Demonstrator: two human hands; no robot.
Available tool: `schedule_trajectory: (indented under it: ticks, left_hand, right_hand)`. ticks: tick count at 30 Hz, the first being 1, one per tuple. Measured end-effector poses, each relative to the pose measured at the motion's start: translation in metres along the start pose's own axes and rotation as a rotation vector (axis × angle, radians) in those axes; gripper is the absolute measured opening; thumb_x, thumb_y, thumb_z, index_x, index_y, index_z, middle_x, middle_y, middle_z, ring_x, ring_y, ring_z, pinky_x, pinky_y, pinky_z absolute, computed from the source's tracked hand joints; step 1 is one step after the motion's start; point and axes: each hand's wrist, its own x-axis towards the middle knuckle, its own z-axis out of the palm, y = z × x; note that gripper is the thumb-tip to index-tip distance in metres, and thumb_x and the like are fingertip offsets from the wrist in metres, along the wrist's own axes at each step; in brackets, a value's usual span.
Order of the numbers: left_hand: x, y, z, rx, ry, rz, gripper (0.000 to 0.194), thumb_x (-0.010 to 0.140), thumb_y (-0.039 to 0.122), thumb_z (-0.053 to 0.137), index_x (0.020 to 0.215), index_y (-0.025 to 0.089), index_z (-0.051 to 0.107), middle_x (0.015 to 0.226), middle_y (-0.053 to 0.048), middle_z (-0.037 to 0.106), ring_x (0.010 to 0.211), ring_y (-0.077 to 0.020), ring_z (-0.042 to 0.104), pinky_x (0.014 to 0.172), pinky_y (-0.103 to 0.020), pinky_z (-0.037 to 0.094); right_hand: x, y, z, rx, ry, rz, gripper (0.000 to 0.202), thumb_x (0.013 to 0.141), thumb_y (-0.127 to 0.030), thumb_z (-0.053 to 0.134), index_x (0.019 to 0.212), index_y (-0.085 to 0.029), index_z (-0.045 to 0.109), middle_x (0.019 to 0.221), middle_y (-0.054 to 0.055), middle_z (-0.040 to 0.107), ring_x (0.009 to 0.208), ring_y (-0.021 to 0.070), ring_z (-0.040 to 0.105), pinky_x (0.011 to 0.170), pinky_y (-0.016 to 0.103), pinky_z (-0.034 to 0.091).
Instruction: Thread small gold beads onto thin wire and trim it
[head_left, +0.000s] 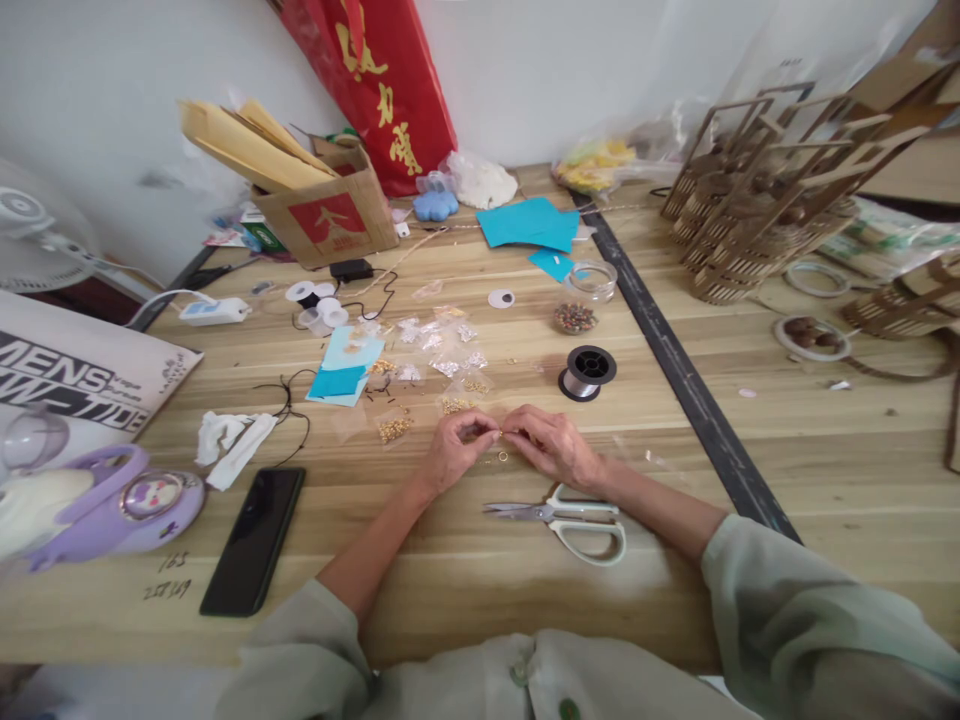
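Note:
My left hand [459, 448] and my right hand [551, 443] meet over the wooden table [435, 610], fingertips pinched together. Between them is a tiny gold-coloured piece, too small to make out. Just below the fingertips lies a small gold ring [503, 456]. White-handled scissors [589, 525] rest nearer to me, under my right forearm, blades pointing left. A spool of thin wire [587, 373] stands beyond my right hand. Small bags of gold beads [395, 429] and silvery pieces [450, 365] lie beyond and left of my left hand.
A black phone [253, 540] and a purple bottle [120, 505] are at the left. Behind are blue sheets [529, 224], a glass jar [592, 282], a bead container [575, 318] and a cardboard box [337, 215]. Wooden baskets [750, 230] stand at the back right.

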Motion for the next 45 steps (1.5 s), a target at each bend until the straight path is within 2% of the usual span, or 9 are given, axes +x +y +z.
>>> schedule_trajectory:
  ticks: [7, 14, 18, 23, 29, 32, 38, 45]
  left_hand:
    - [0.000, 0.001, 0.001, -0.001, 0.012, 0.006, 0.014, 0.074, 0.027, 0.066, 0.073, 0.013, 0.064, 0.073, -0.004, 0.063, 0.068, -0.0127, 0.058, 0.064, -0.023, 0.048]
    - [0.001, 0.001, 0.001, -0.026, 0.015, -0.003, 0.014, 0.072, 0.025, 0.068, 0.073, 0.012, 0.064, 0.073, -0.004, 0.064, 0.068, -0.0125, 0.059, 0.066, -0.023, 0.049]
    - [0.001, 0.002, 0.001, -0.060, -0.005, -0.039, 0.016, 0.071, 0.027, 0.070, 0.072, 0.012, 0.066, 0.071, -0.003, 0.065, 0.066, -0.0124, 0.059, 0.065, -0.023, 0.048]
    - [0.001, -0.001, 0.000, -0.072, -0.013, -0.030, 0.014, 0.072, 0.025, 0.069, 0.075, 0.012, 0.067, 0.074, -0.004, 0.066, 0.068, -0.0126, 0.060, 0.065, -0.022, 0.048]
    - [0.001, 0.000, -0.003, -0.058, -0.026, -0.036, 0.015, 0.073, 0.026, 0.069, 0.077, 0.012, 0.069, 0.076, -0.006, 0.068, 0.070, -0.0139, 0.061, 0.065, -0.023, 0.048]
    - [0.002, 0.001, -0.003, -0.079, -0.020, -0.046, 0.015, 0.072, 0.025, 0.070, 0.078, 0.011, 0.069, 0.076, -0.006, 0.068, 0.071, -0.0146, 0.062, 0.066, -0.024, 0.049]
    - [0.002, -0.001, -0.004, -0.122, -0.029, -0.024, 0.013, 0.072, 0.023, 0.070, 0.079, 0.012, 0.069, 0.076, -0.006, 0.067, 0.071, -0.0144, 0.062, 0.069, -0.025, 0.049]
    - [0.003, 0.000, -0.005, -0.133, -0.032, -0.002, 0.010, 0.073, 0.021, 0.069, 0.078, 0.013, 0.068, 0.076, -0.005, 0.066, 0.071, -0.0136, 0.061, 0.069, -0.025, 0.049]
  right_hand:
    - [-0.001, 0.000, 0.001, -0.047, 0.000, -0.020, 0.015, 0.094, -0.021, 0.044, 0.101, -0.018, 0.057, 0.092, 0.008, 0.062, 0.080, 0.0151, 0.060, 0.069, 0.026, 0.049]
    - [-0.004, 0.003, -0.001, -0.265, -0.021, -0.141, 0.021, 0.095, -0.021, 0.042, 0.110, -0.017, 0.056, 0.102, 0.010, 0.063, 0.087, 0.0160, 0.062, 0.066, 0.024, 0.050]
    - [-0.004, 0.002, 0.000, -0.277, -0.004, -0.150, 0.019, 0.095, -0.021, 0.043, 0.108, -0.017, 0.055, 0.099, 0.010, 0.063, 0.085, 0.0157, 0.062, 0.066, 0.024, 0.049]
    - [0.000, -0.002, 0.001, -0.019, 0.031, -0.002, 0.013, 0.092, -0.022, 0.046, 0.096, -0.016, 0.057, 0.087, 0.007, 0.061, 0.071, 0.0126, 0.057, 0.061, 0.023, 0.047]
    - [0.006, -0.002, 0.000, 0.439, 0.032, 0.388, 0.014, 0.086, -0.028, 0.056, 0.087, -0.015, 0.058, 0.064, -0.002, 0.056, 0.052, 0.0077, 0.050, 0.046, 0.017, 0.039]
    - [0.009, -0.001, 0.000, 0.686, 0.020, 0.525, 0.019, 0.081, -0.033, 0.062, 0.084, -0.014, 0.057, 0.059, -0.003, 0.055, 0.048, 0.0065, 0.049, 0.042, 0.016, 0.038]
    - [0.011, 0.004, 0.001, 0.929, -0.017, 0.602, 0.024, 0.073, -0.034, 0.071, 0.078, -0.013, 0.061, 0.063, 0.000, 0.062, 0.050, 0.0067, 0.053, 0.042, 0.015, 0.042]
    - [0.010, 0.007, 0.002, 0.998, 0.018, 0.614, 0.023, 0.070, -0.031, 0.074, 0.076, -0.013, 0.061, 0.062, 0.000, 0.063, 0.049, 0.0067, 0.053, 0.041, 0.015, 0.043]
